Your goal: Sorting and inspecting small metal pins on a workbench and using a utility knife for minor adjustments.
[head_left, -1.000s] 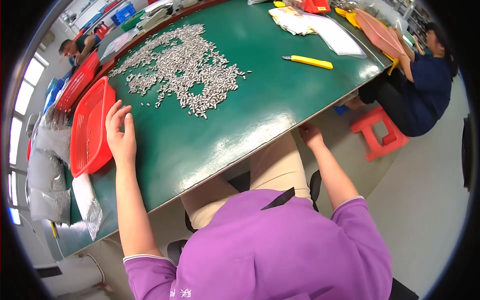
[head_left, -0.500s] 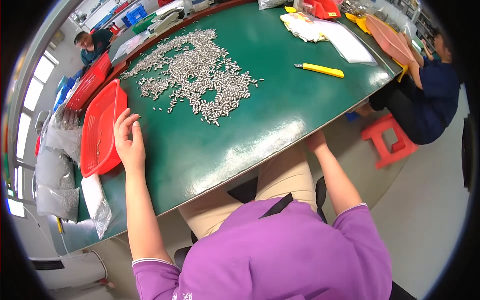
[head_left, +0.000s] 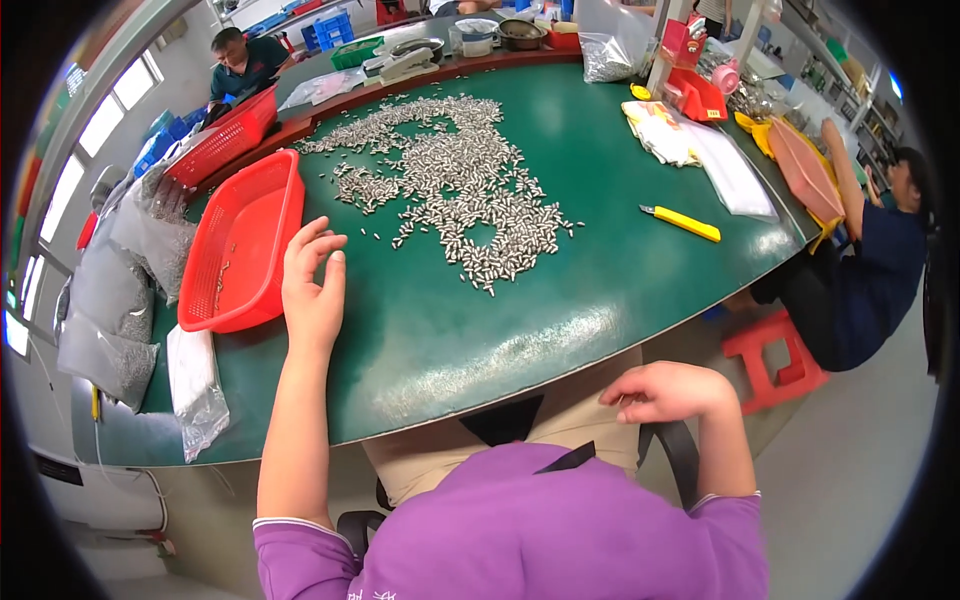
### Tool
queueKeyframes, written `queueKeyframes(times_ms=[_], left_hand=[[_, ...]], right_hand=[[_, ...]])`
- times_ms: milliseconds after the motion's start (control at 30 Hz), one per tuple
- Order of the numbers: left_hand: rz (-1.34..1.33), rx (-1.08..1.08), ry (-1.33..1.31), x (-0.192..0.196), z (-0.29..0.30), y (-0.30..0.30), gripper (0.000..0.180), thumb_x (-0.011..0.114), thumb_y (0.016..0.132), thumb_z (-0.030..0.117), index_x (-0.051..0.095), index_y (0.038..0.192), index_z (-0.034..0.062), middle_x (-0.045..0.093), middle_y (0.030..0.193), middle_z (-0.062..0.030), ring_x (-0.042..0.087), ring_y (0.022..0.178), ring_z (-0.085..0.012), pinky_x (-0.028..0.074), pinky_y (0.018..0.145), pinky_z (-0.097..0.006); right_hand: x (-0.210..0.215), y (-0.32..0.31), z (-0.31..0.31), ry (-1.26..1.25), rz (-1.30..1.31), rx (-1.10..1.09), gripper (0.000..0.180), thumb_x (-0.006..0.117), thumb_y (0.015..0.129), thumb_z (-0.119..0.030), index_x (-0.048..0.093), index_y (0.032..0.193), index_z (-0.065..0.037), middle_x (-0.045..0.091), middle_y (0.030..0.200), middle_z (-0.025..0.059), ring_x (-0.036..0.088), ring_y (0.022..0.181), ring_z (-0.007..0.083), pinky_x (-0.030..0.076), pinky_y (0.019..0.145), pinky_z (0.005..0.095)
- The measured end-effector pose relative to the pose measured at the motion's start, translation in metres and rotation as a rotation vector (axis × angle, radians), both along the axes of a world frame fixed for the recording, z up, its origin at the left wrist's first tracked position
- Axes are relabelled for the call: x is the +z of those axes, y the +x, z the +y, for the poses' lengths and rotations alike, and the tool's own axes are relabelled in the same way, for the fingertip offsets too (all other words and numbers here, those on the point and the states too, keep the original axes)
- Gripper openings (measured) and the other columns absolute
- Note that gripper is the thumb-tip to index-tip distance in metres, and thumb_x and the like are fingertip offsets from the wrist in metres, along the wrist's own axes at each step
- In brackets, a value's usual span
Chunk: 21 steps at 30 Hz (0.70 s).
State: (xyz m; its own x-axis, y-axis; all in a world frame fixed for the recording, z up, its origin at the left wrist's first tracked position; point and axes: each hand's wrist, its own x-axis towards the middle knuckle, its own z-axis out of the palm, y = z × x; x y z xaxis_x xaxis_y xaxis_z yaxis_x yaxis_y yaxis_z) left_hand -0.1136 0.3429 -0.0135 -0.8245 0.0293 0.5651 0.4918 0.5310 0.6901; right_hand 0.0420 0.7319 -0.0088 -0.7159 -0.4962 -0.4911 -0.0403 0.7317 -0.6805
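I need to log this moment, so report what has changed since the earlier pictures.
The right hand has drawn back from the edge of the table toward the body and now shows whole, loosely curled. The whole view has shifted too. Nothing was visibly picked up. Unchanged: the left hand beside the near red basket, the metal pieces and the yellow cutter.

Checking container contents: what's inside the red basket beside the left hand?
A few small pieces lie in the red basket, too small to identify. Its right wall hides the floor beside it; anything there can't be seen.
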Motion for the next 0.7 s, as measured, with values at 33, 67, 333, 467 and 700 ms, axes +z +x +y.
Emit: queueKeyframes(times_ms=[33,67,333,467,700], left_hand=[[0.021,-0.017,-0.011,0.0,0.003,-0.001,0.015,0.056,0.085,0.002,0.062,0.099,0.0053,0.05,0.126,-0.0091,0.054,0.11,-0.021,0.044,0.094,-0.034],[0.042,-0.035,-0.022,0.0,0.009,-0.002,0.015,0.057,0.085,0.002,0.062,0.098,0.0054,0.05,0.126,-0.0091,0.054,0.11,-0.021,0.044,0.094,-0.033],[-0.091,-0.269,-0.118,0.025,0.04,-0.01,0.016,0.06,0.083,0.005,0.062,0.098,0.0069,0.056,0.107,-0.0076,0.058,0.091,-0.0176,0.047,0.078,-0.029],[-0.425,-0.281,0.053,0.029,0.062,-0.028,0.017,0.057,0.087,0.007,0.06,0.103,0.0039,0.058,0.088,-0.0026,0.055,0.069,-0.009,0.046,0.062,-0.023],[-0.697,-0.347,0.383,0.017,0.075,-0.041,0.023,0.053,0.092,0.013,0.054,0.113,0.0035,0.058,0.084,-0.0006,0.054,0.063,-0.0057,0.042,0.054,-0.019]], right_hand=[[0.017,-0.006,-0.006,-0.131,0.072,0.03,0.034,0.067,0.082,-0.024,0.063,0.11,-0.006,0.065,0.098,0.0106,0.063,0.089,0.0221,0.05,0.081,0.0335],[0.032,-0.013,-0.01,-0.263,0.144,0.061,0.033,0.068,0.081,-0.022,0.062,0.11,-0.006,0.065,0.095,0.0092,0.063,0.087,0.0196,0.051,0.079,0.0322],[0.065,-0.129,-0.069,-0.012,0.895,-0.112,0.017,0.067,0.074,-0.01,0.065,0.091,-0.005,0.062,0.083,0.009,0.061,0.079,0.0238,0.049,0.07,0.0344],[0.041,-0.189,-0.087,0.069,0.975,-0.157,0.013,0.065,0.074,-0.014,0.066,0.086,-0.008,0.062,0.082,0.009,0.061,0.08,0.0267,0.049,0.073,0.0374],[0.007,-0.232,-0.109,0.032,1.023,-0.092,0.007,0.065,0.074,-0.015,0.066,0.081,-0.012,0.059,0.08,0.0049,0.058,0.083,0.0261,0.048,0.074,0.0389]])
